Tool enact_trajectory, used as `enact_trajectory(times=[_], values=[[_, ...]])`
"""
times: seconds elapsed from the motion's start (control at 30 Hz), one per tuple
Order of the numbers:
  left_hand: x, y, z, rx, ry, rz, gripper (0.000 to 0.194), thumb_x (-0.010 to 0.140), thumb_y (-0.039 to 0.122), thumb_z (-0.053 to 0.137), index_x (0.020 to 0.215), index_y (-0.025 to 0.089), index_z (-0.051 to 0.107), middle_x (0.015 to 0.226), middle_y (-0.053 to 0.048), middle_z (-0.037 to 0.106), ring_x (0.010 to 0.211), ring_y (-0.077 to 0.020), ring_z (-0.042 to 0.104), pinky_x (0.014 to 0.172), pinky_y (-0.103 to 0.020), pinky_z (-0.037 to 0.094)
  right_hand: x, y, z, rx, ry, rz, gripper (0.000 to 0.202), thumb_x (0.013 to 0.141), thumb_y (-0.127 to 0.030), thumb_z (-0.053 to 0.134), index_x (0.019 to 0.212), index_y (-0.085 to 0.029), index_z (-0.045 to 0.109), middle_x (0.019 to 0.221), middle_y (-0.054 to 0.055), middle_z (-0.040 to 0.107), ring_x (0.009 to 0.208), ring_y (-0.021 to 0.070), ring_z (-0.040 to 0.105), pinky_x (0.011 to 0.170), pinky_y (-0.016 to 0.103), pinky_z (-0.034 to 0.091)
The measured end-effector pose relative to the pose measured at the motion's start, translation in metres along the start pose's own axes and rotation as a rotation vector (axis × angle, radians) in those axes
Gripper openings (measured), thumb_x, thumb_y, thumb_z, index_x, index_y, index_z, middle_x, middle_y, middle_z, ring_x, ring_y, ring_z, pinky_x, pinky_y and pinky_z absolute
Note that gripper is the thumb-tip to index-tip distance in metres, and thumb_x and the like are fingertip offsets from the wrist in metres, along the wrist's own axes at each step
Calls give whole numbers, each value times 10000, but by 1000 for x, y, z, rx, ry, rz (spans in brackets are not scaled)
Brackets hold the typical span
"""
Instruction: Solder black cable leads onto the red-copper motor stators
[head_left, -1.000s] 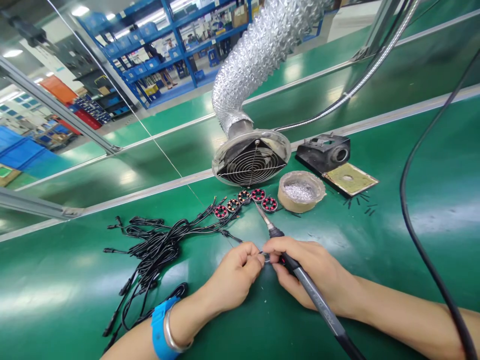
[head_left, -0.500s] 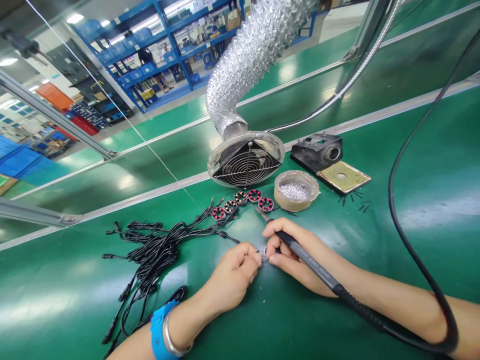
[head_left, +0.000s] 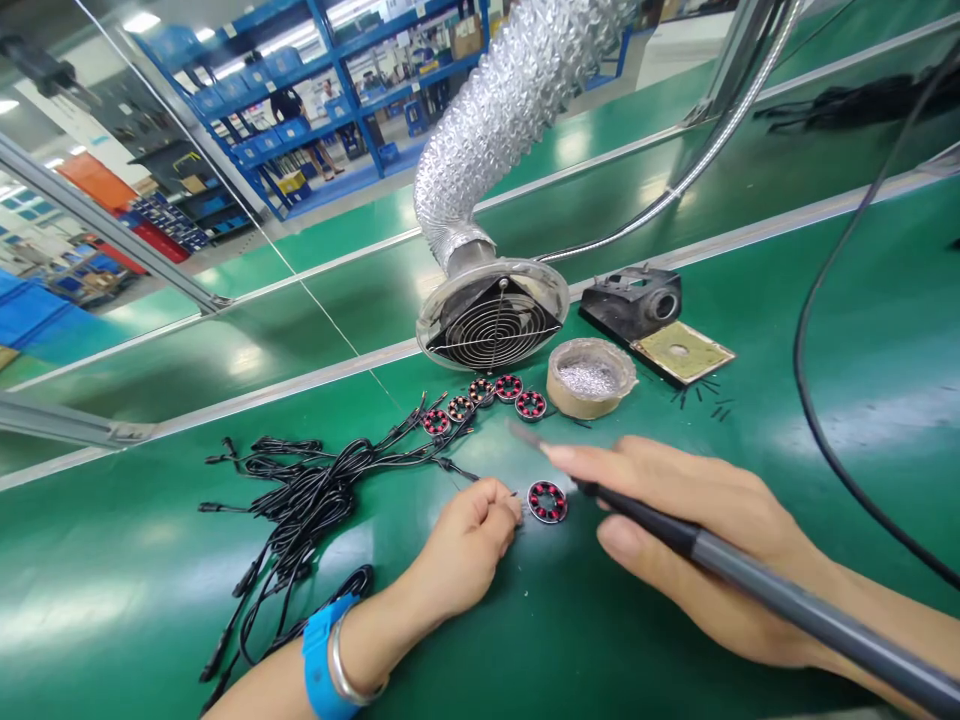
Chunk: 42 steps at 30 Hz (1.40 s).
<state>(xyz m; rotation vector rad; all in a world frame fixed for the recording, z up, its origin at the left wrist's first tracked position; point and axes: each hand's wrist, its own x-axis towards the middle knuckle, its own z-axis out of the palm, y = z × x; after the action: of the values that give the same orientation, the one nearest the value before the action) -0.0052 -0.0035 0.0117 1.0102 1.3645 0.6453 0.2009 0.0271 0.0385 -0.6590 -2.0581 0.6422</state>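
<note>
A small round stator coil (head_left: 547, 502) with red windings lies on the green bench between my hands. My left hand (head_left: 472, 540) is closed in a pinch on the end of a black cable (head_left: 456, 469), its wire tips just left of the coil. My right hand (head_left: 697, 540) holds a soldering iron (head_left: 660, 524), slightly blurred, with the thumb and forefinger off the coil. The iron's tip points up and left, above the coil. Several similar coils (head_left: 531, 405) sit farther back, beside a bundle of black cables (head_left: 330, 500).
A round tub of metal shavings (head_left: 559, 395) stands behind my right hand. Right of it is a black iron stand (head_left: 630, 300) with a yellow sponge (head_left: 686, 352). A fume extractor hood (head_left: 427, 330) hangs above the coils. The iron's cord (head_left: 814, 400) loops at the right.
My right hand has let go of the coil and moved right and nearer to me, still with the soldering iron. The coil now shows fully on the bench. My left hand stays in place.
</note>
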Motion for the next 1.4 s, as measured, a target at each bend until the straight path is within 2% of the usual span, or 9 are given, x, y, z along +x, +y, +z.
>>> enact_trajectory(times=[0.13, 0.3, 0.77, 1.0, 1.2, 1.4], values=[[-1, -1, -1, 26, -3, -3, 344, 771, 515, 525, 651, 215, 405, 503, 98, 335, 458, -70, 227, 445, -218, 194, -16, -2, -3, 39, -10, 15, 321, 882, -146, 493, 1167, -226, 617, 664, -7, 534, 528, 148, 518, 499, 286, 428], [-1, 0, -1, 36, -8, -6, 345, 776, 519, 522, 659, 216, 406, 507, 97, 330, 465, -74, 227, 447, -218, 199, -22, -2, 1, 106, -34, 41, 250, 823, -119, 470, 1023, -216, 586, 654, -17, 530, 520, 143, 496, 517, 301, 379], [-2, -1, -3, 69, -13, 7, 345, 792, 525, 496, 668, 218, 398, 522, 96, 317, 472, -78, 222, 454, -224, 198, -21, -3, 3, 99, -51, 47, 293, 795, -95, 462, 1027, -214, 596, 673, 0, 578, 523, 153, 509, 525, 313, 377], [-1, -2, -2, 80, -22, 29, 351, 813, 524, 491, 671, 216, 401, 526, 94, 317, 480, -82, 223, 462, -226, 203, -24, -3, 9, 107, 2, 13, 316, 796, -80, 457, 1046, -204, 606, 645, 0, 546, 512, 155, 478, 522, 310, 360], [-1, -3, -3, 72, -29, 33, 364, 822, 527, 504, 668, 215, 396, 527, 95, 314, 482, -82, 221, 465, -225, 204, -25, 1, 17, 111, 74, -84, 328, 752, -90, 461, 1027, -179, 614, 604, -12, 526, 458, 146, 415, 473, 300, 290], [-1, -2, -3, 60, -26, 34, 363, 830, 520, 519, 671, 212, 408, 525, 93, 317, 488, -85, 233, 472, -223, 215, -26, 0, 12, 55, -12, -63, 359, 755, -100, 463, 1073, -218, 582, 613, -8, 506, 479, 164, 435, 480, 317, 292]])
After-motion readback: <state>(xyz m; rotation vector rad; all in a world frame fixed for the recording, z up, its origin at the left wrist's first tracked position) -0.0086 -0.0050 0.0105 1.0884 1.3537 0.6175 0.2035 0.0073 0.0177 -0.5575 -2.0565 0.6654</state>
